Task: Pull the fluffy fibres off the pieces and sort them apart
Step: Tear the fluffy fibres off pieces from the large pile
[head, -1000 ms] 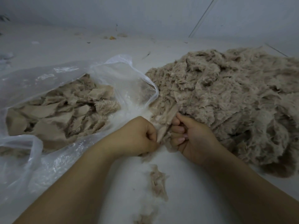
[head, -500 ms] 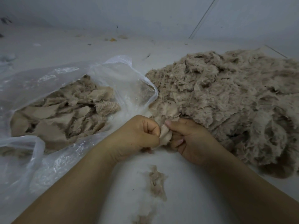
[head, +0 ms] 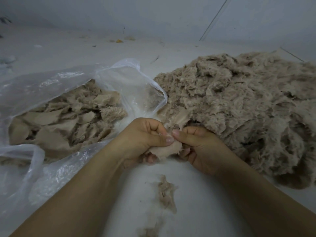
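A small beige piece (head: pixel 166 149) with a fluffy fringe sits between both hands at the centre. My left hand (head: pixel 145 139) pinches its left edge with thumb and curled fingers. My right hand (head: pixel 196 144) pinches its right edge, thumb tip almost touching the left thumb. A big heap of fluffy beige fibres (head: pixel 248 106) lies to the right, touching my right hand. A clear plastic bag (head: pixel 130 82) on the left holds several flat beige pieces (head: pixel 65 120). A thin trail of loose fluff (head: pixel 165 194) lies on the white floor below my hands.
The white floor (head: pixel 196 202) runs to a pale wall behind. Small scraps and a yellow bit (head: pixel 119 41) lie far back. The bag's handle loop (head: pixel 34 159) hangs at the lower left.
Both hands have drawn the piece toward me, away from the heap. The thumbs have come together on top of it and the piece now shows folded beneath them.
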Demonstrator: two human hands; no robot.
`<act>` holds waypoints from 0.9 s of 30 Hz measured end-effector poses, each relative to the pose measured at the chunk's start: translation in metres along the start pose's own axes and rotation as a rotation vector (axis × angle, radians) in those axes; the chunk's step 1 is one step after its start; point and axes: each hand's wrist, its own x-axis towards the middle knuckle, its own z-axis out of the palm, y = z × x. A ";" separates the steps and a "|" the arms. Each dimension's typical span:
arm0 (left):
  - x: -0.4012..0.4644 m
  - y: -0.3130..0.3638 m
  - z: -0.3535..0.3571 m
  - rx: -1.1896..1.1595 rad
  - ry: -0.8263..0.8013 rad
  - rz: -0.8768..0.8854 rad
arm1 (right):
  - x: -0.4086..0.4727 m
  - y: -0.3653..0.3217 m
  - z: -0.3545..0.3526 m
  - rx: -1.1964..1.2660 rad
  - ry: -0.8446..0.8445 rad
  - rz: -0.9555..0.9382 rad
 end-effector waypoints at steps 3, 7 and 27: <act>0.000 0.001 -0.001 -0.079 0.058 -0.021 | -0.001 0.000 0.001 -0.039 -0.003 0.015; 0.001 0.001 0.005 0.009 0.040 -0.028 | -0.001 -0.001 0.000 -0.056 0.010 0.031; 0.020 -0.004 0.021 -0.047 0.393 0.000 | -0.004 -0.004 0.000 -0.010 0.070 0.017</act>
